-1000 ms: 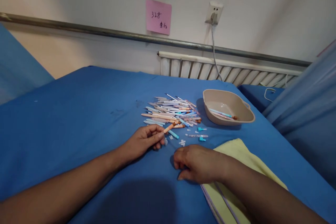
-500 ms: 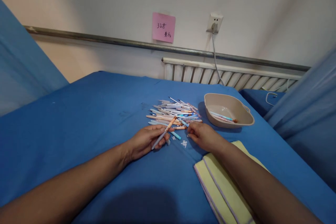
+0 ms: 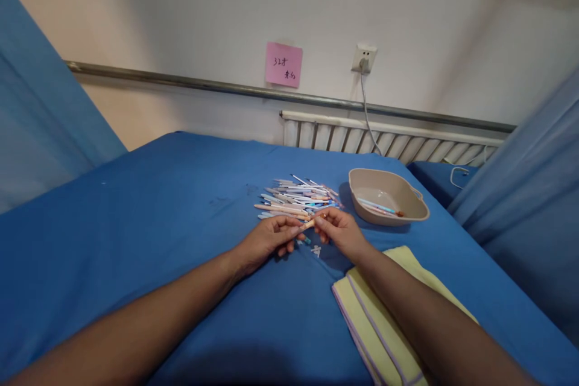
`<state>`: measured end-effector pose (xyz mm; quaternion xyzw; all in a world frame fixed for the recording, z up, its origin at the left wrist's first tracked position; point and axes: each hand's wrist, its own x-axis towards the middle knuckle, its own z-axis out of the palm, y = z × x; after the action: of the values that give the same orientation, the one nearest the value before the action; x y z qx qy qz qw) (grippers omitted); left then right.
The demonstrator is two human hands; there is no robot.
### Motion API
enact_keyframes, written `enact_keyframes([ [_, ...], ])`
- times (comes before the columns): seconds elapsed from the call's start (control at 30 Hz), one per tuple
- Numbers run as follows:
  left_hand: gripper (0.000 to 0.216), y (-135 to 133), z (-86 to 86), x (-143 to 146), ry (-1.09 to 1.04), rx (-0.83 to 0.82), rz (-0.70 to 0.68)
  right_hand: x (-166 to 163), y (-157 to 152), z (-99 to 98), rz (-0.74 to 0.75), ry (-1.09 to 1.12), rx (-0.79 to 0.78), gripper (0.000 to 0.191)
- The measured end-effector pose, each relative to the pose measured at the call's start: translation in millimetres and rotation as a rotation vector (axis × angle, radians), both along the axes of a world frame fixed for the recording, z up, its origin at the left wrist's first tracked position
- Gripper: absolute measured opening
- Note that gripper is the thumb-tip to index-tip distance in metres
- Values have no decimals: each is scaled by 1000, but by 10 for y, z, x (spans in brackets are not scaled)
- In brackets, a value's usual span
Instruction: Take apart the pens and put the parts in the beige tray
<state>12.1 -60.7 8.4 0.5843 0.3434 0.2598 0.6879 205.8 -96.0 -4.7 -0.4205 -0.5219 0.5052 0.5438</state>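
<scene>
My left hand (image 3: 268, 240) and my right hand (image 3: 340, 230) meet over the blue sheet (image 3: 158, 223), both closed on one orange pen (image 3: 308, 225), the left pinching its near end and the right its far end. Just behind them lies a pile of pens (image 3: 296, 195) in orange, blue and white. A few small white and teal pen parts (image 3: 314, 249) lie on the sheet under the hands.
A beige tray (image 3: 409, 214) with a few pens in it stands to the right of the pile. A folded yellow cloth (image 3: 384, 325) lies under my right forearm. A radiator (image 3: 389, 139), a rail and a pink note (image 3: 283, 64) line the wall behind.
My right hand moved forward from beside the cloth to the pile, then across to the orange pen in my left hand. The left hand turned the pen towards it. The view tilted up.
</scene>
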Motion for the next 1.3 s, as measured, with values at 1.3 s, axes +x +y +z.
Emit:
enact_keyframes([
  [1.3,21,-143,169,-231,267,832,240,-377,-36,18,22,592,-268,23],
])
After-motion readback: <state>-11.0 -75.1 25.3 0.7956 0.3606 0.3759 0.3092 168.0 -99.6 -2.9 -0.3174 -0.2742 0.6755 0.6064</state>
